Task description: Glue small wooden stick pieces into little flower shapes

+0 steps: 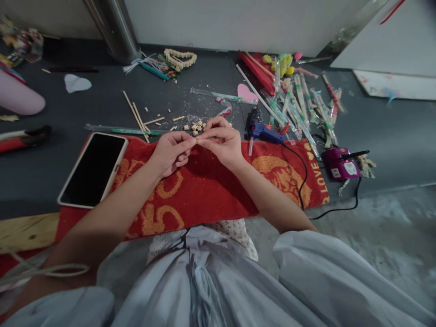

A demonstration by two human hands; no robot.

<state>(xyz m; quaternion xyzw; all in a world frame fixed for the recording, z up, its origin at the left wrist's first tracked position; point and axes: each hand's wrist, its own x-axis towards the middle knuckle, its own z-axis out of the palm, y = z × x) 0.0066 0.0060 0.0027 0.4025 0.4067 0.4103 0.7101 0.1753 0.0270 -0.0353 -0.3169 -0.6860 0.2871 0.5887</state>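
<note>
My left hand [172, 153] and my right hand [223, 141] meet over the red towel [218, 195], fingertips together. Between them they pinch a tiny pale wooden piece [196, 141], mostly covered by the fingers. Just beyond the fingertips lies a small pile of cut wooden stick bits [196, 127]. To the right of my right hand, a blue glue gun [264, 131] rests at the towel's far edge with a clear glue stick poking out. Thin wooden sticks [136, 116] lie beyond my left hand, to its left.
A phone [93, 170] lies on the towel's left side. Wrapped chopsticks [299, 104] are heaped at the right, near a purple power socket [340, 162] with a black cord. A heart-shaped stick frame [180, 59] sits at the back, beside a metal post [114, 29]. Red-handled pliers [23, 138] lie far left.
</note>
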